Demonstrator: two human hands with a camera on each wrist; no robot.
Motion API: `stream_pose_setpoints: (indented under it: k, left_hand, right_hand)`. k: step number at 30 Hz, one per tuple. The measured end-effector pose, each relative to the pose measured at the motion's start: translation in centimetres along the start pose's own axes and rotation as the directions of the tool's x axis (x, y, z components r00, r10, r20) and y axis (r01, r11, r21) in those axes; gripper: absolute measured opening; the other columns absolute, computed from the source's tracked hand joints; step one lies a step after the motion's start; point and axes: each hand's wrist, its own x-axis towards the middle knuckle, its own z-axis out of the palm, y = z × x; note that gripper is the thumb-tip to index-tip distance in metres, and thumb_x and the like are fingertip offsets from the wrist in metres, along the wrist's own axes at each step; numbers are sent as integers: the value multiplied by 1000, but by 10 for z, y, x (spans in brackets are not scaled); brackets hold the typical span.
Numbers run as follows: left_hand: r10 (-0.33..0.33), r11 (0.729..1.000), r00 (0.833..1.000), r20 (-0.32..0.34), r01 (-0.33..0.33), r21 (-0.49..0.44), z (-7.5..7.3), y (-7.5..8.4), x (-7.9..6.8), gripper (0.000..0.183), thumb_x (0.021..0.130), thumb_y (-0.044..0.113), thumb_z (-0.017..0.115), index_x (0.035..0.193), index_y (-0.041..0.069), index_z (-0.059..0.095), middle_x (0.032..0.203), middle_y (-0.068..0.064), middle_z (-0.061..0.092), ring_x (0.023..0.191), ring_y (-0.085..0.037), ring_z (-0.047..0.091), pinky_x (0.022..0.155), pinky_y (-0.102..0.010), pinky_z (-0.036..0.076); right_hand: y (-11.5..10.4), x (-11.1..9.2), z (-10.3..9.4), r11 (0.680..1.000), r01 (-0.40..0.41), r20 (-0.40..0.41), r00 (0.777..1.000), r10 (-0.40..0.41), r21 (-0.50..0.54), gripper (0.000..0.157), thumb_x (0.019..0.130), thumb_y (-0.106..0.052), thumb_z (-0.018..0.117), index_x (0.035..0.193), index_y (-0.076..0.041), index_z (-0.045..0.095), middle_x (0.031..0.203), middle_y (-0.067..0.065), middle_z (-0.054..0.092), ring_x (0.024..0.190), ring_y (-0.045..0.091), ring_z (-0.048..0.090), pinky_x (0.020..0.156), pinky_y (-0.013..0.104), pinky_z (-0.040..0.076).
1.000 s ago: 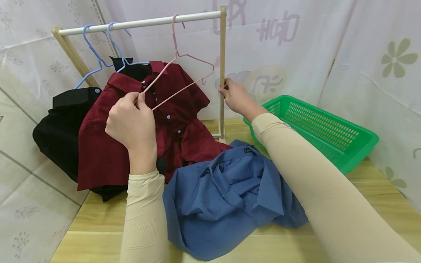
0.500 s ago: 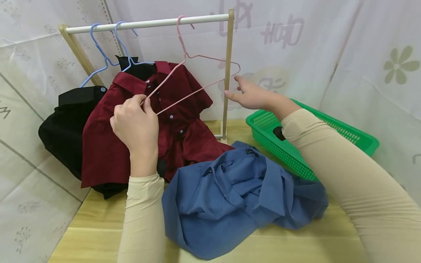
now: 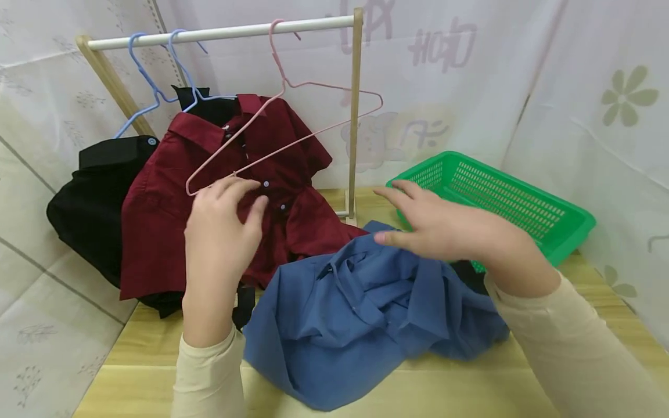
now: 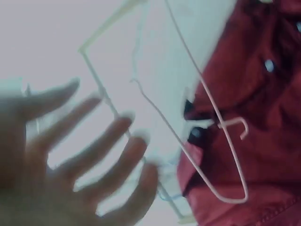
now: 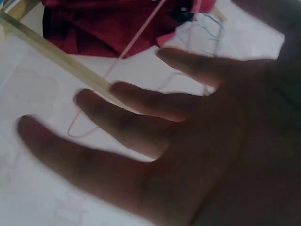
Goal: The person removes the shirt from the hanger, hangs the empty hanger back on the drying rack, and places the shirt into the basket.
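Head view, pink hanger (image 3: pixel 284 81): was hooked over the white bar (image 3: pixel 230 32), at 11 o'clock from view centre.
Left hand (image 3: pixel 223 229): was held at 9 o'clock, near the hanger's 8 o'clock corner; fingers were spread, nothing was gripped; separation was shown in the left wrist view.
Right hand (image 3: pixel 444 225): was held at 3 o'clock; fingers were spread, nothing was gripped; contact with cloth could not be told.
Blue garment (image 3: pixel 340 331): was laid crumpled at 6 o'clock on the wooden table (image 3: pixel 418 395).
Red shirt (image 3: pixel 162 232): was seen at 9 o'clock, partly overlapping the black garment (image 3: pixel 91 212).
Green basket (image 3: pixel 509 197): was set at 3 o'clock, beyond the right hand.
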Motion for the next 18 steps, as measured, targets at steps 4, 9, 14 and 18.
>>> stream_pose_setpoints:
  k: [4, 9, 14, 18]
  left_hand:
    - [194, 979, 931, 310, -205, 5, 9, 8, -36, 40, 90, 33, 70, 128, 22, 64, 140, -6, 54, 127, -32, 47, 89, -58, 46]
    - [116, 980, 769, 629, -190, 52, 34, 20, -79, 71, 80, 53, 74, 144, 35, 47, 157, -6, 34, 142, -37, 32, 100, -70, 36]
    - [-92, 992, 595, 798, -16, 127, 59, 27, -105, 94, 71, 54, 81, 151, 39, 34, 162, -10, 24, 148, -49, 16, 98, -82, 23]
    - [-167, 983, 533, 830, 28, 180, 74, 27, -116, 104, 65, 50, 87, 152, 36, 33, 162, -13, 23, 145, -55, 16, 90, -86, 26]
  right_hand:
    - [11, -31, 33, 999, -19, -24, 1000, 20, 41, 91, 87, -68, 55, 158, -25, 16, 164, 16, 8, 146, 48, 16, 108, 69, 28]
    - [33, -43, 77, 989, -29, -39, 999, 35, 148, 92, 87, -62, 61, 157, -18, 21, 161, 20, 13, 143, 49, 22, 105, 68, 31]
    - [45, -40, 109, 975, -103, 22, 995, 101, 198, 100, 83, -55, 70, 157, -12, 18, 163, 21, 9, 145, 51, 16, 107, 70, 27]
    - [51, -35, 126, 971, -164, 66, 986, 155, 176, 108, 79, -49, 77, 158, -10, 14, 164, 21, 3, 145, 55, 8, 106, 75, 21]
